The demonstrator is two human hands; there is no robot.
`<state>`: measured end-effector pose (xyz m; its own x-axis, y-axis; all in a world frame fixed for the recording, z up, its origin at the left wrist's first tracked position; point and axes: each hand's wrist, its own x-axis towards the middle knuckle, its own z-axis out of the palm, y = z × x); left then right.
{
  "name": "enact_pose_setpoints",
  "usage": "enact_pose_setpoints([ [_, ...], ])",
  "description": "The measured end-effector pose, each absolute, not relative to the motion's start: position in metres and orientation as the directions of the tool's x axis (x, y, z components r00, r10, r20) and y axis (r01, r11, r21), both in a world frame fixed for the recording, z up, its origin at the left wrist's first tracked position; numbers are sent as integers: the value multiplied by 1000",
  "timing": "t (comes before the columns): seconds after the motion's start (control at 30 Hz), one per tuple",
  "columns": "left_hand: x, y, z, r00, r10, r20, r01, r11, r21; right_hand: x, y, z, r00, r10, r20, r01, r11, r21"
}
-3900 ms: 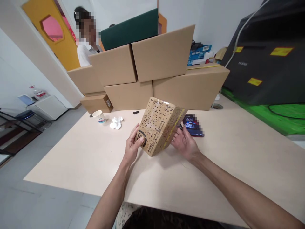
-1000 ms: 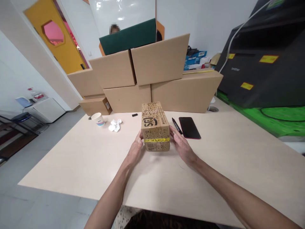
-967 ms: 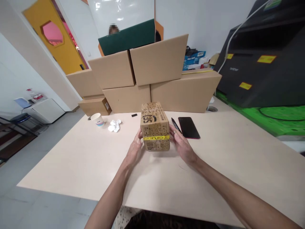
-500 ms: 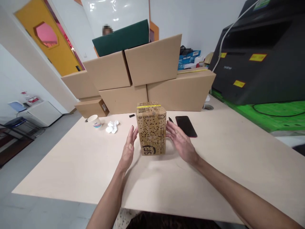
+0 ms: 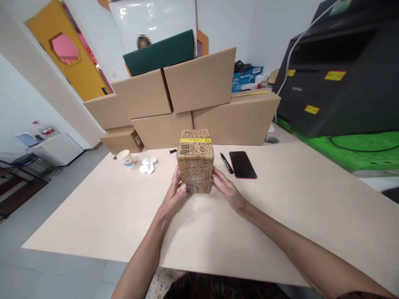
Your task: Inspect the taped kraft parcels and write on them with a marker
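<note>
A brown cardboard parcel box (image 5: 195, 170) printed with dark speckles stands upright in front of me, a strip of yellow tape (image 5: 195, 140) across its top. My left hand (image 5: 174, 191) is closed on the box's lower left side, its thumb at the front face. Against the lower right side rests my right hand (image 5: 229, 189), its fingertips partly hidden by the box. Just right of the box lie a black marker (image 5: 227, 162) and a dark phone (image 5: 242, 164) on the pale table (image 5: 102, 216).
Stacked cartons (image 5: 199, 81) line the table's far side, topped by a dark green box (image 5: 160, 52); a person's head shows behind it. A paper cup (image 5: 125, 158) and crumpled tissue (image 5: 147, 165) sit left. A large black printer (image 5: 336, 79) stands right on a green surface.
Both hands have closed in on the sides of the box. The box has shifted slightly away from me and shows more of its top. The marker is now more fully visible.
</note>
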<state>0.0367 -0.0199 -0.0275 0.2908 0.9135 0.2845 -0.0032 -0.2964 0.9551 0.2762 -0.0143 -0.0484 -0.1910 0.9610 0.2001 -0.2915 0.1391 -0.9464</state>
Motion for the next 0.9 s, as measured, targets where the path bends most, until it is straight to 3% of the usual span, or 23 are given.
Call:
enact_pose_setpoints([
  [0.3, 23, -24, -22, 143, 917, 372, 18, -378, 926, 279, -19, -27, -136, 950, 281, -229, 246, -942],
  [0.63, 30, -39, -15, 208, 918, 338, 95, -363, 927, 284, -18, -18, -96, 953, 287, -162, 270, -949],
  [0.9, 32, -44, 8, 174, 909, 379, 159, -405, 900, 291, -17, -7, -13, 918, 396, -236, 382, -894],
])
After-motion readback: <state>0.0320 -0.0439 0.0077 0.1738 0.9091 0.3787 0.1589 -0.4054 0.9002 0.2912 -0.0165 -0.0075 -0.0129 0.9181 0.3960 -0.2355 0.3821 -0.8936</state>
